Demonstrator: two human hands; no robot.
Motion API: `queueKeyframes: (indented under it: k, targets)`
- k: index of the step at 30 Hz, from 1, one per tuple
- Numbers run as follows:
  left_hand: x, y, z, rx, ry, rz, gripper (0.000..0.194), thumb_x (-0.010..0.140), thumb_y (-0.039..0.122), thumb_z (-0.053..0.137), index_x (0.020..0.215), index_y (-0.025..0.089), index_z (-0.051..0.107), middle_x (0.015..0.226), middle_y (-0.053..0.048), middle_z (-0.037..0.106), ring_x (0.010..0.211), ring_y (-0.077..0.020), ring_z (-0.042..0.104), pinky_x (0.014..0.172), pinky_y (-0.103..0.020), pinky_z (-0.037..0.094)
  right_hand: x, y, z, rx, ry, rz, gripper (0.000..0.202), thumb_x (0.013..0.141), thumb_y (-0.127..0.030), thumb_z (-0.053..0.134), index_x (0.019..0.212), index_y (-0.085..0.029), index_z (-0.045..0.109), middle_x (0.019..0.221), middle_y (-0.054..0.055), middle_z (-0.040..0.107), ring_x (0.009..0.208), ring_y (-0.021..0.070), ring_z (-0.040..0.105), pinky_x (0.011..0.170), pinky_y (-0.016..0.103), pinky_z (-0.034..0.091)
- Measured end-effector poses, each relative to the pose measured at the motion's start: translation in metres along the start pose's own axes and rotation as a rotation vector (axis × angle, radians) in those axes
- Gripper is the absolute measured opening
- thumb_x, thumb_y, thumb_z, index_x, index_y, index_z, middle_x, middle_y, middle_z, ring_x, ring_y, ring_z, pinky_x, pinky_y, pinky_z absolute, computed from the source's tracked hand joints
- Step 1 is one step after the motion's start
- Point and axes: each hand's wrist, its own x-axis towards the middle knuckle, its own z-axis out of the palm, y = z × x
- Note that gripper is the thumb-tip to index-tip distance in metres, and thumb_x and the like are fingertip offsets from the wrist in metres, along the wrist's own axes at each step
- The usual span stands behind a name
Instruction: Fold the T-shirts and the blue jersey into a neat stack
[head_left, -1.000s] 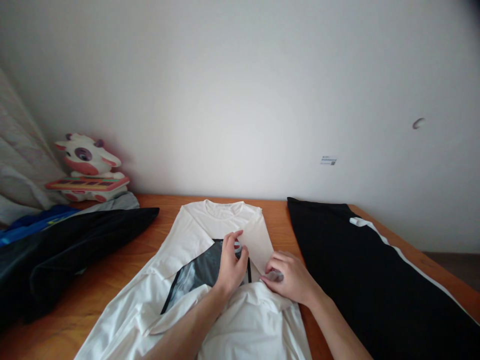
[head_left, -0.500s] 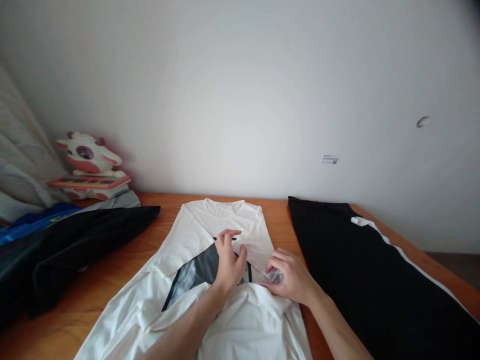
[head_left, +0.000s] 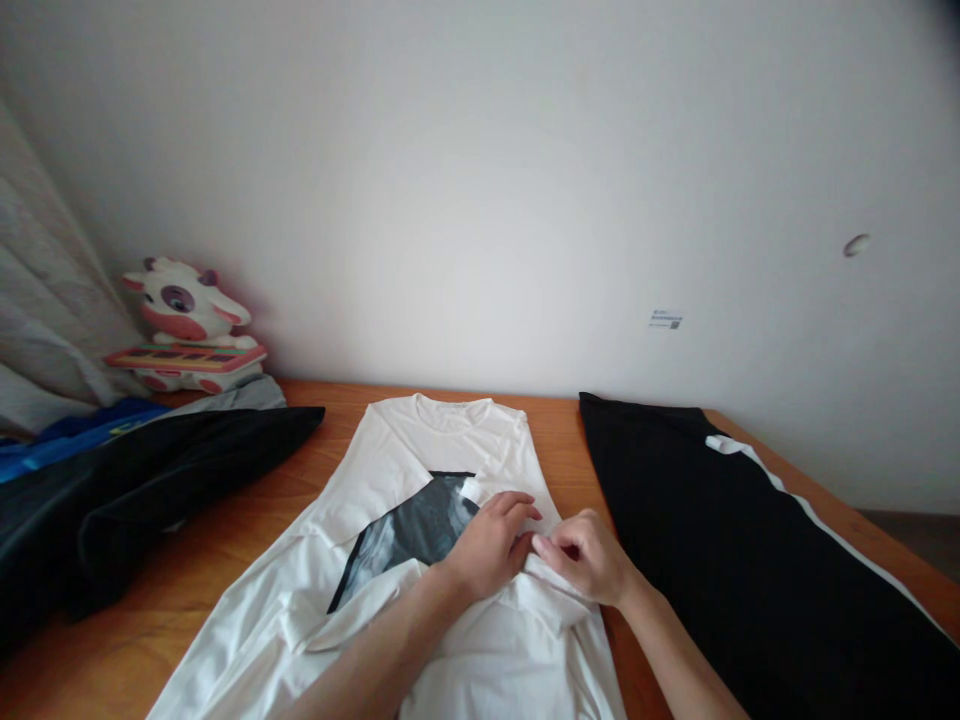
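1. So the white shirt (head_left: 375,490) was lying in the middle of the wooden table (head_left: 247,515), neckline toward the wall, sleeves folded in over its dark printed panel (head_left: 412,525).
2. Left hand (head_left: 495,545) was on the shirt's right side, fingers close together and bent over the cloth; can't tell if they gripped it.
3. Right hand (head_left: 589,560) was just beside it, fingers curled, tips at the fabric. Whether they pinched any, can't tell.
4. Black garment with a white stripe (head_left: 697,530) lay to the right, dark garment (head_left: 150,500) to the left.
5. Oh, and a cow toy (head_left: 187,330) sat back left.
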Motion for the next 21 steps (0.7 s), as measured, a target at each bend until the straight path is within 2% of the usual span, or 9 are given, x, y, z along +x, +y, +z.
queueKeyframes:
  k: [3,6,9,12,15,21]
  targets:
    - [0.000,0.006,-0.001,0.139,-0.040,-0.017,0.028,0.089,0.016,0.055,0.114,0.020,0.069,0.128,-0.013,0.066,0.124,-0.0269,0.059,0.109,-0.046,0.046,0.003,0.008,-0.003,-0.092,0.200,0.078,0.057,0.102,-0.050,0.039,0.053,-0.022,0.048,0.051,0.000,0.053,0.049,0.0117,0.050,0.053,0.026,0.035]
    - [-0.002,0.011,-0.002,0.246,-0.045,-0.063,0.034,0.087,0.023,0.061,0.120,0.021,0.067,0.133,-0.014,0.064,0.128,-0.0300,0.056,0.112,-0.050,0.042,0.005,0.019,-0.001,-0.166,0.394,0.150,0.040,0.101,-0.046,0.043,0.074,-0.023,0.060,0.066,0.002,0.064,0.059,0.0154,0.058,0.060,0.027,0.044]
    - [-0.006,0.014,-0.002,0.363,0.008,-0.188,0.053,0.082,0.039,0.069,0.130,0.017,0.064,0.149,-0.021,0.051,0.143,-0.0411,0.040,0.117,-0.061,0.030,0.004,0.027,0.006,-0.160,0.465,0.135,0.023,0.100,-0.039,0.046,0.100,-0.023,0.063,0.093,0.007,0.072,0.086,0.0207,0.068,0.080,0.032,0.053]
    - [-0.011,0.014,0.001,0.414,0.032,-0.291,0.072,0.081,0.052,0.068,0.142,0.015,0.057,0.159,-0.024,0.039,0.149,-0.0481,0.026,0.118,-0.069,0.019,0.006,0.031,0.013,-0.199,0.428,0.099,0.022,0.099,-0.032,0.047,0.113,-0.023,0.061,0.112,0.010,0.072,0.107,0.0245,0.067,0.098,0.041,0.051]
    - [-0.015,0.012,0.006,0.415,0.043,-0.317,0.076,0.082,0.055,0.066,0.146,0.017,0.054,0.161,-0.024,0.034,0.149,-0.0510,0.023,0.118,-0.071,0.015,0.019,0.033,0.016,-0.258,0.345,0.070,0.026,0.098,-0.027,0.045,0.119,-0.022,0.059,0.121,0.010,0.070,0.115,0.0245,0.065,0.104,0.043,0.049]
    - [-0.018,0.008,0.009,0.379,0.058,-0.319,0.077,0.080,0.059,0.065,0.147,0.023,0.054,0.164,-0.020,0.031,0.150,-0.0517,0.019,0.118,-0.073,0.011,0.091,0.041,0.021,-0.444,0.082,0.160,0.042,0.098,-0.018,0.038,0.137,-0.017,0.052,0.143,0.014,0.059,0.135,0.0228,0.053,0.113,0.040,0.041]
